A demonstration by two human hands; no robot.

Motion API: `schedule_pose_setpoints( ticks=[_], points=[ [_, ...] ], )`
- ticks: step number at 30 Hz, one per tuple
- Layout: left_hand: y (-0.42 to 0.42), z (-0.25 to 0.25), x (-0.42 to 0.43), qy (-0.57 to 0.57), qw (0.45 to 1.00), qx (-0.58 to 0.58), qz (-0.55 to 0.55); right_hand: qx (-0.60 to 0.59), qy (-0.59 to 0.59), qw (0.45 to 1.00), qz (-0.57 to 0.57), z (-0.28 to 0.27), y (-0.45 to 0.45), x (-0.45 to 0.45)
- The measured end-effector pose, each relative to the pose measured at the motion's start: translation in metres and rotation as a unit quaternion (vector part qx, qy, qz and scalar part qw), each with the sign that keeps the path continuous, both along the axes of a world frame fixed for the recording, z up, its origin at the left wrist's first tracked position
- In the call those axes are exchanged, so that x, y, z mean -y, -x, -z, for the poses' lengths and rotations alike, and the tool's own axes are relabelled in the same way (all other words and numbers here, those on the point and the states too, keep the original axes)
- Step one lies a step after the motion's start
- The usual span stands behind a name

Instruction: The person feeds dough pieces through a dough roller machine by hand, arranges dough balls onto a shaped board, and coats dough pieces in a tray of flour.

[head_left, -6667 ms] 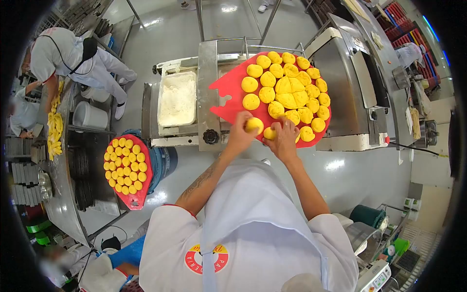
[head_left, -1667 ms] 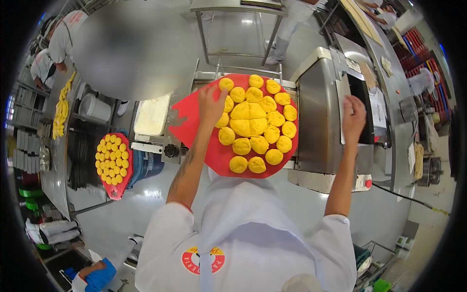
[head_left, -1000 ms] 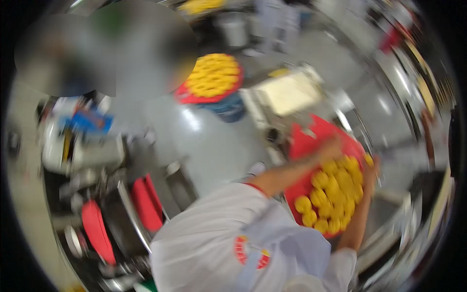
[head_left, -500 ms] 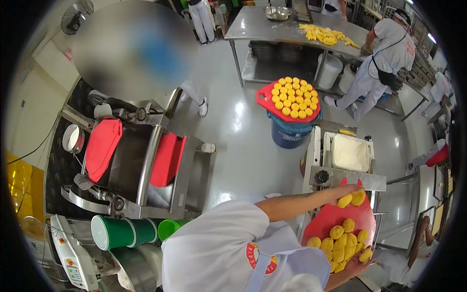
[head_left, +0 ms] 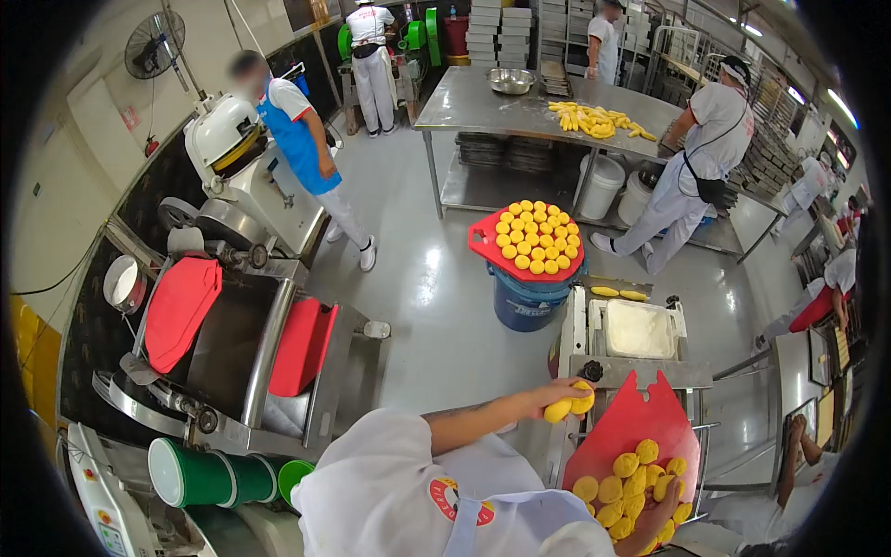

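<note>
Left hand [head_left: 550, 395] holds two dough balls [head_left: 558, 410], right hand [head_left: 658, 511] beside more.

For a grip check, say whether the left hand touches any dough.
Touching: the head view shows the left hand with its fingers curled over two yellow dough balls.

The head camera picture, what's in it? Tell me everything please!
Dough balls: many, yellow, on two boards
Boards: two, red, one near, one on bin
Bin: one, blue, centre
Tub: one, white, beyond near board
Table: one, steel, back
Dough strips: many, yellow, on table
Bowl: one, silver, on table
Buckets: two, white, under table
Sheets: at least two, red, on left machine
Fan: one, dark, upper left
Co-workers: several, mostly white clothes, around room
Left hand: one, bare, holding yellow balls
Right hand: one, bare, at near board's balls
</note>
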State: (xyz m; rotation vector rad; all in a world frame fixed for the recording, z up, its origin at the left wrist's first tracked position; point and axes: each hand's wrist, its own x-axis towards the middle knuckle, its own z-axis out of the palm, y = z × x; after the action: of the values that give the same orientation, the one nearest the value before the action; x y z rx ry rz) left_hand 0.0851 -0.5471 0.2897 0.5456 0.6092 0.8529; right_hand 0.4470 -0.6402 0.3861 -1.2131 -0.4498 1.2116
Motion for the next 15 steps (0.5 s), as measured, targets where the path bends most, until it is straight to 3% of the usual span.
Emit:
schedule_pose_setpoints(
  ticks=[5,8,12,15],
  points=[
    [0.022,-0.032,0.023,-0.016,0.995,-0.076,-0.056,0.079,-0.074,0.987,0.118,0.017,-0.007,0.014],
    [0.02,-0.022,0.023,-0.014,0.996,-0.082,-0.034,0.164,-0.028,0.985,0.055,-0.001,-0.011,0.03],
    [0.017,-0.025,0.023,-0.001,0.996,-0.08,0.025,0.131,0.042,0.99,0.037,-0.001,-0.02,0.038],
    [0.013,-0.029,0.027,-0.006,0.996,-0.084,0.042,0.142,0.03,0.989,0.011,-0.004,-0.017,0.044]
  ],
)
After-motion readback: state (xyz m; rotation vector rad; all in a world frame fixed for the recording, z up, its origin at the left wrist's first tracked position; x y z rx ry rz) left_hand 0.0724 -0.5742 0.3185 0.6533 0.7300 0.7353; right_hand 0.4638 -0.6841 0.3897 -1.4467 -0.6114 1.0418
